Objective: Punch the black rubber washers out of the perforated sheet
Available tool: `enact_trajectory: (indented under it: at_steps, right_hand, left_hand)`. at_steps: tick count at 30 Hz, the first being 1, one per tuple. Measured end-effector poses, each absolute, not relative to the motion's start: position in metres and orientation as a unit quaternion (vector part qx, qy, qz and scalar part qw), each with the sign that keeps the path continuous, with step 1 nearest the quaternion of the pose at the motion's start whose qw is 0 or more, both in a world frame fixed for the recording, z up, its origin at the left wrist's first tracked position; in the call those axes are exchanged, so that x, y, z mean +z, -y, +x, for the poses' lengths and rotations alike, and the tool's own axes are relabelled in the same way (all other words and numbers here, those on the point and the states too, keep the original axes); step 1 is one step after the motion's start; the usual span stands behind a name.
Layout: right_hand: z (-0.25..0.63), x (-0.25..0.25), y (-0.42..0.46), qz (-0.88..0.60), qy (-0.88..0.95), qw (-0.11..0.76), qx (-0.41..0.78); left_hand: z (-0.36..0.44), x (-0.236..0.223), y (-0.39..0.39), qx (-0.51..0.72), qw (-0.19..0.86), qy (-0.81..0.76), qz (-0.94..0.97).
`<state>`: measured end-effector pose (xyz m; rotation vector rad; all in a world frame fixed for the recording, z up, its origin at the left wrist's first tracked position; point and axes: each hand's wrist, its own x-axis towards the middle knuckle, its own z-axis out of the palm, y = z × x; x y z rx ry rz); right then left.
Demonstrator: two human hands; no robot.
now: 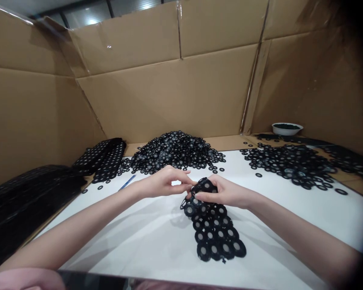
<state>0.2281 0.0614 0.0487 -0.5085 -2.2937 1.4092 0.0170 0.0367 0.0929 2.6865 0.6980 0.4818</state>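
Note:
A black sheet of joined rubber rings [213, 229] hangs from my hands down onto the white table [139, 233]. My right hand [226, 192] grips the sheet's top edge with fingers curled round it. My left hand [166, 181] pinches the same top edge from the left, fingertips pressed together on a ring. The two hands meet over the middle of the table.
A big heap of loose black rings [174, 151] lies behind the hands, another spread [290, 161] at the right. Stacked perforated black sheets [104, 159] lie at the left. A white bowl [286, 128] stands at the back right. Cardboard walls [181, 80] enclose the table.

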Motion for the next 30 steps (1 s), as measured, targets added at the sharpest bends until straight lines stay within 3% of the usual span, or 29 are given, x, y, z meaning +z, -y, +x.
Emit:
enact_trajectory:
  at_steps: [30]
  right_hand:
    - [0.222, 0.029, -0.064, -0.235, 0.844, 0.212, 0.434]
  left_hand:
    - [0.037, 0.096, -0.029, 0.041, -0.057, -0.281, 0.957]
